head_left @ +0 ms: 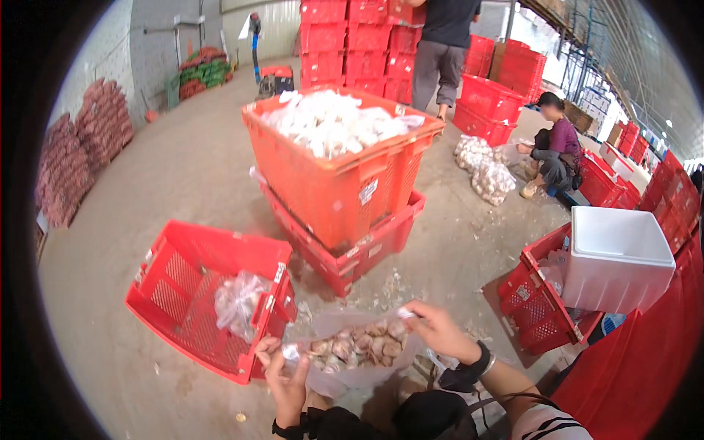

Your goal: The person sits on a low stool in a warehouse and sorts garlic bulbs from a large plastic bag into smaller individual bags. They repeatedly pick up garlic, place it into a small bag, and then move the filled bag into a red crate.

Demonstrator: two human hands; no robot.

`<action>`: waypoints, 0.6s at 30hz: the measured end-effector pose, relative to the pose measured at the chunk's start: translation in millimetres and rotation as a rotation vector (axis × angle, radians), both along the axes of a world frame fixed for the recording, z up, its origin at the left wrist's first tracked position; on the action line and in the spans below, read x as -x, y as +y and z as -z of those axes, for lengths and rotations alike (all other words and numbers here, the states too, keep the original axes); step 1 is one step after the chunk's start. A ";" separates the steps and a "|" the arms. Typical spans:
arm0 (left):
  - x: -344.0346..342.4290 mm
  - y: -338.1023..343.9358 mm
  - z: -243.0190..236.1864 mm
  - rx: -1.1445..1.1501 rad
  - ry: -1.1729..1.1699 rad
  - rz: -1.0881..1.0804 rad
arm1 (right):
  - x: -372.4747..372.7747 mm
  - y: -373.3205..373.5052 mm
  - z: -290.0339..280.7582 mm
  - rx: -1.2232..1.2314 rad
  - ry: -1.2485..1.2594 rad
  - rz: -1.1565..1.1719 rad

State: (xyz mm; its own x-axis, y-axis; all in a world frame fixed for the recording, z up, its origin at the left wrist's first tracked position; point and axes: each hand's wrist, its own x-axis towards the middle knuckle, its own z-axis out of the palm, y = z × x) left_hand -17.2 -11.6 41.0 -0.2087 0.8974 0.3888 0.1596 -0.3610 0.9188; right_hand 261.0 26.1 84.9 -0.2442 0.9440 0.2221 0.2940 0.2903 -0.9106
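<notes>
My left hand (286, 370) pinches one end of a translucent plastic bag (330, 381) at the lower middle, and my right hand (444, 334) grips the other end at its rim. Brownish and pale garlic bulbs (359, 345) fill the bag's middle, held low over my lap. Beyond my left hand lies a red crate (180, 293) with a knotted bag of pale contents (235, 304) inside. Straight beyond my hands, an orange crate (326, 194) heaped with white garlic (330, 121) stands on a red crate (378, 249).
At right, a white foam box (616, 271) rests on a red crate (535, 308). A squatting person (557, 147) is beside bagged garlic (491, 180); another stands (440, 59) near stacked crates (323, 51). Mesh sacks (66, 169) line the left wall. Loose skins litter the floor (147, 198).
</notes>
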 end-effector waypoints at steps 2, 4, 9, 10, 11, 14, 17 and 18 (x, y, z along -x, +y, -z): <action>-28.9 19.1 11.4 0.099 -0.343 0.244 | -12.4 7.6 25.4 -0.227 -0.201 -0.069; -17.3 33.0 59.7 0.185 0.262 0.355 | 4.0 10.4 49.4 -0.331 -0.302 -0.195; -67.7 31.9 114.9 0.521 0.457 0.851 | 33.7 10.1 77.0 -0.338 -0.373 -0.658; -66.8 37.0 159.2 0.500 0.511 0.837 | 43.5 10.8 82.7 -0.351 -0.320 -0.712; -73.0 40.2 172.2 0.520 0.470 0.843 | 44.2 14.2 91.4 -0.277 -0.292 -0.746; -79.7 38.5 177.7 0.672 0.187 0.840 | 37.1 29.0 120.9 -0.155 -0.161 -0.522; -74.8 29.5 169.5 0.866 -0.181 0.787 | 19.4 42.2 144.4 0.329 -0.398 -0.580; -75.4 26.2 171.3 0.828 -0.207 0.768 | 20.9 37.7 148.0 0.210 -0.246 -0.539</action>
State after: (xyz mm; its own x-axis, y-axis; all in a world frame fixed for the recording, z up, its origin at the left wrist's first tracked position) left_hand 58.2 14.7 -130.3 0.5137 0.7796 -0.3583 -0.0230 0.4299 0.9026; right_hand 240.1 63.8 -63.2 -0.7185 0.6912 -0.0778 0.3643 0.2786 -0.8886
